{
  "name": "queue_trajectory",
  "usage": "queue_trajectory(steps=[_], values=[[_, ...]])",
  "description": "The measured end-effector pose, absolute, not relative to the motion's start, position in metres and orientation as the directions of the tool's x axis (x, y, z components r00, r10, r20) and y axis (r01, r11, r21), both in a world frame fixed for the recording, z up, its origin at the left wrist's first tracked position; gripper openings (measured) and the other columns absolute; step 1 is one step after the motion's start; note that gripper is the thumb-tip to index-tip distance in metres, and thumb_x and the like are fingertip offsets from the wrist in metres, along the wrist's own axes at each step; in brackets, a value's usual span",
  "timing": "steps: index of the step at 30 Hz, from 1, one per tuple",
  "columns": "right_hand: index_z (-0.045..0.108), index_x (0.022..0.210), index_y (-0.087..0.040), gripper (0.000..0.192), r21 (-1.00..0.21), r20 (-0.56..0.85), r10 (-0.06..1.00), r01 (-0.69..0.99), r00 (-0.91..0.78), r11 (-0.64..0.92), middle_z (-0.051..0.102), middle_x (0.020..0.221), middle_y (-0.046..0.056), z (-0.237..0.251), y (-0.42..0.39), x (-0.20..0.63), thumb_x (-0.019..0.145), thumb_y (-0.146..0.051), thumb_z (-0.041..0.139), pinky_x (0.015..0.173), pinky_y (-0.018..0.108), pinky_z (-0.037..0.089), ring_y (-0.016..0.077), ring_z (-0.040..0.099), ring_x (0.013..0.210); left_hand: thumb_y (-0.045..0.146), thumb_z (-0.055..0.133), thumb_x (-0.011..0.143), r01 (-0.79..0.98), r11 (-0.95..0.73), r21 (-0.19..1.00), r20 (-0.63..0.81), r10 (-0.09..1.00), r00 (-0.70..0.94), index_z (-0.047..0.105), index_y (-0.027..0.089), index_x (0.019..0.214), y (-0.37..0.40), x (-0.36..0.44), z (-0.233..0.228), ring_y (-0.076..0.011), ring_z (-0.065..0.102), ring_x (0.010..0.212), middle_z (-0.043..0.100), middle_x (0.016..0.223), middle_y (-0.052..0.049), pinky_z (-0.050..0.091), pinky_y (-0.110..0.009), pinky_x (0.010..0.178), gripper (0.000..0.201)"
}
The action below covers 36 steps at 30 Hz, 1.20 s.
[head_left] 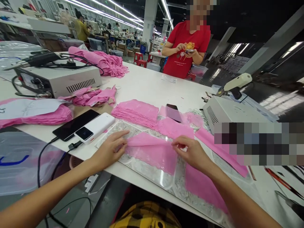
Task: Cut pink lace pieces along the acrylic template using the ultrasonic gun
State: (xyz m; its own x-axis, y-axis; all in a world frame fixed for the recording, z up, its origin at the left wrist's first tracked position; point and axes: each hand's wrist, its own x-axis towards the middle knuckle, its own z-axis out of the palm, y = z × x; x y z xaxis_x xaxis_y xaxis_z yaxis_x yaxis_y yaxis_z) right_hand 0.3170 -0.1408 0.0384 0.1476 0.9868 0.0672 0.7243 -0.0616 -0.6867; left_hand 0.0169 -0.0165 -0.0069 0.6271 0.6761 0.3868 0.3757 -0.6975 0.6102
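Observation:
A pink lace fabric piece [152, 151] lies on a clear patterned plate [147, 169] at the table's near edge. My left hand [111, 148] rests flat on the piece's left end, fingers spread. My right hand [190, 151] pinches its upper right corner between thumb and fingers. A stack of pink lace pieces [136, 111] sits just behind, and more pink pieces [174, 127] lie to its right.
A white power bank [95, 127] and a black phone [75, 124] lie left of the plate with cables. Grey machine boxes stand at left [59, 80] and right [228, 110]. A dark phone [173, 112] rests on pink fabric. A person in red [186, 47] stands across the table.

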Motion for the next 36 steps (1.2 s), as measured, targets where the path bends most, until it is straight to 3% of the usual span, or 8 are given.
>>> queue_trajectory(steps=[4,8,13,21,24,29,32,36], values=[[0.065,0.076,-0.021,0.014,-0.647,-0.018,0.997,0.761,-0.069,0.041,0.063,0.077,0.001,0.040,-0.176,0.307,0.082,-0.014,0.054,0.060,0.024,0.042,0.0113,0.054,0.066,0.035,0.045,0.093,0.454,-0.741,0.495,0.399,0.658,0.639,0.065,0.020,0.082,-0.009,0.017,-0.006,-0.0233,0.065,0.109,0.063,0.129,-0.009,0.056,-0.033,0.085,0.027],[0.065,0.083,-0.020,0.013,-0.599,-0.025,0.996,0.799,-0.089,0.056,0.061,0.081,0.002,0.029,-0.192,0.305,0.081,-0.010,0.056,0.061,0.023,0.042,0.0110,0.053,0.067,0.037,0.046,0.091,0.459,-0.755,0.468,0.402,0.644,0.650,0.064,0.020,0.078,0.000,0.021,-0.001,-0.0239,0.066,0.105,0.065,0.125,-0.007,0.055,-0.034,0.086,0.028],[0.064,0.084,-0.019,0.012,-0.542,0.033,0.989,0.829,-0.141,0.136,0.060,0.081,0.003,0.013,-0.192,0.305,0.084,-0.012,0.055,0.060,0.024,0.042,0.0126,0.053,0.068,0.035,0.046,0.091,0.461,-0.778,0.427,0.393,0.619,0.680,0.065,0.020,0.078,0.003,0.014,0.000,-0.0243,0.065,0.105,0.062,0.129,-0.008,0.056,-0.029,0.069,0.027],[0.063,0.083,-0.021,0.015,-0.522,0.052,0.977,0.828,-0.208,0.204,0.063,0.083,0.003,0.012,-0.193,0.305,0.089,-0.015,0.050,0.058,0.025,0.046,0.0133,0.058,0.068,0.025,0.046,0.090,0.447,-0.864,0.231,0.438,0.502,0.746,0.063,0.019,0.078,-0.001,-0.008,-0.004,-0.0273,0.059,0.116,0.062,0.127,-0.012,0.048,-0.048,0.099,0.022],[0.064,0.085,-0.022,0.018,-0.525,0.103,0.975,0.821,-0.198,0.223,0.065,0.085,0.003,0.013,-0.186,0.309,0.090,-0.014,0.048,0.060,0.024,0.051,0.0125,0.061,0.070,0.022,0.045,0.092,0.417,-0.884,0.211,0.448,0.467,0.762,0.063,0.018,0.081,-0.001,0.000,0.001,-0.0240,0.061,0.113,0.065,0.122,-0.012,0.047,-0.046,0.102,0.022],[0.067,0.099,-0.020,0.022,-0.368,0.369,0.917,0.882,-0.151,0.293,0.068,0.099,0.007,0.004,-0.164,0.318,0.090,-0.013,0.049,0.072,0.030,0.058,0.0175,0.067,0.088,0.024,0.041,0.100,0.200,-0.960,0.197,0.387,0.264,0.884,0.063,0.020,0.119,0.004,0.035,0.001,-0.0227,0.057,0.123,0.062,0.131,-0.010,0.038,-0.047,0.112,0.030],[0.068,0.102,-0.020,0.023,-0.286,0.417,0.898,0.918,-0.140,0.276,0.068,0.101,0.009,-0.002,-0.155,0.319,0.089,-0.012,0.051,0.072,0.032,0.059,0.0199,0.067,0.091,0.025,0.044,0.099,0.239,-0.947,0.214,0.340,0.301,0.891,0.063,0.018,0.120,0.010,0.054,-0.002,-0.0260,0.056,0.123,0.061,0.132,-0.012,0.041,-0.048,0.108,0.030],[0.067,0.100,-0.020,0.023,-0.249,0.405,0.895,0.919,-0.189,0.307,0.067,0.100,0.009,-0.006,-0.154,0.313,0.090,-0.010,0.050,0.073,0.034,0.059,0.0201,0.065,0.089,0.019,0.049,0.094,0.331,-0.913,0.240,0.332,0.397,0.856,0.068,0.015,0.100,0.018,0.073,0.002,-0.0228,0.063,0.101,0.067,0.109,-0.012,0.050,-0.038,0.091,0.021]])
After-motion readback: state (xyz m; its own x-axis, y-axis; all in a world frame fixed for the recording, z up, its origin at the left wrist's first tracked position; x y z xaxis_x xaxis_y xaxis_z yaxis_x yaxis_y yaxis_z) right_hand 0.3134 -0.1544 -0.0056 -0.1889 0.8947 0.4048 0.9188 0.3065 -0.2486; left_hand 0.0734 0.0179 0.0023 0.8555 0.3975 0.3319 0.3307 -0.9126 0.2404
